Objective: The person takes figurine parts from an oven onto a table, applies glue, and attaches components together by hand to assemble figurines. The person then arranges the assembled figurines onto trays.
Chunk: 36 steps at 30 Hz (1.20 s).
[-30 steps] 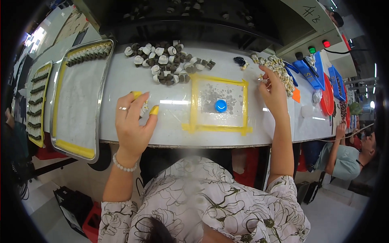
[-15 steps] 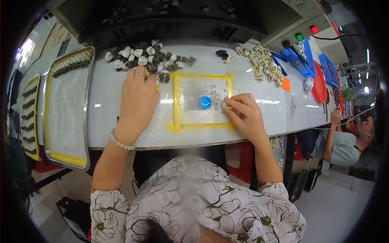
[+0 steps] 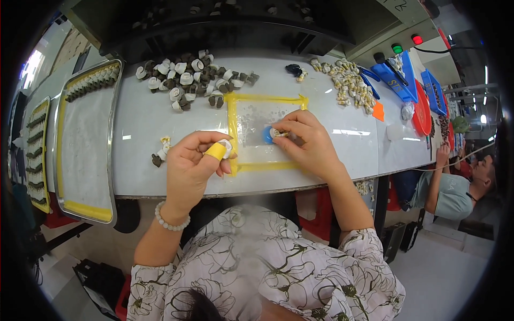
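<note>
Both hands have drawn in toward centre frame since half a second ago: the left hand [image 3: 195,163] has left the loose pile of caps [image 3: 190,77] at upper centre and pinches a small white cap [image 3: 226,145] in its curled, yellow-taped fingers. The right hand [image 3: 308,142] grips another small part [image 3: 276,132] against the blue disc [image 3: 267,135] inside the yellow-taped square [image 3: 233,128]. Trays [image 3: 85,144] at left look only partly filled; most of the pile remains.

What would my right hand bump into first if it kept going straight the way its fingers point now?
Your right hand points left, pinching a small pale part. First in that line is probably the blue round button, right at the fingertips inside the yellow-taped square.
</note>
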### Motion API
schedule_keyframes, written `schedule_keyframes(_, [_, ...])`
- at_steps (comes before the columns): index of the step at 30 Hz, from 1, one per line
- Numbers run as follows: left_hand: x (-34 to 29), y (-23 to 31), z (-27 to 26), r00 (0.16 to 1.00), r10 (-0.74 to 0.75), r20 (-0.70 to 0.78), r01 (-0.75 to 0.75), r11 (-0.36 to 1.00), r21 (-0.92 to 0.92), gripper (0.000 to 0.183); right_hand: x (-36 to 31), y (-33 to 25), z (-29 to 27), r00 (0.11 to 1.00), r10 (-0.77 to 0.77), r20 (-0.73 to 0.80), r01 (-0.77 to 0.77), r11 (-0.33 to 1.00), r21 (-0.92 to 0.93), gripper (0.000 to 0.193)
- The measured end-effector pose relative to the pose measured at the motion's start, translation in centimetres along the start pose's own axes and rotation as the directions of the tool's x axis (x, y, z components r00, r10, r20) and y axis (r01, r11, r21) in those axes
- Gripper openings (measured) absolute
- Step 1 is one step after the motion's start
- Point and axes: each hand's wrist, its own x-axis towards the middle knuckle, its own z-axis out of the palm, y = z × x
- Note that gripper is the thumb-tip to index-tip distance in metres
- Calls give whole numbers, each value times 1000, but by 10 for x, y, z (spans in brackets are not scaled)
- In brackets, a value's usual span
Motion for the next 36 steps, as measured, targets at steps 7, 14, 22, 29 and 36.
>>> schedule_keyframes(7, [-7,-20,9,985,-171,36,174,946,-272,27,7,-11,-7,987,-146,64,157,957,-244,20])
schedule_keyframes(14, [-7,-29,18,985,-172,26,169,915,-366,28,6,-12,-4,994,-101,36,106,976,-191,22])
schedule_keyframes(22, [-7,-38,19,996,-74,53,87,944,-319,25,-7,-16,0,993,118,-23,-100,920,380,23])
schedule_keyframes(29, [-7,-40,20,998,-43,50,57,942,-330,25,-10,-26,1,995,80,67,-102,873,477,28])
schedule_keyframes(36, [-8,-44,22,999,-21,37,31,954,-297,24,-9,-31,5,998,30,57,-50,925,377,28])
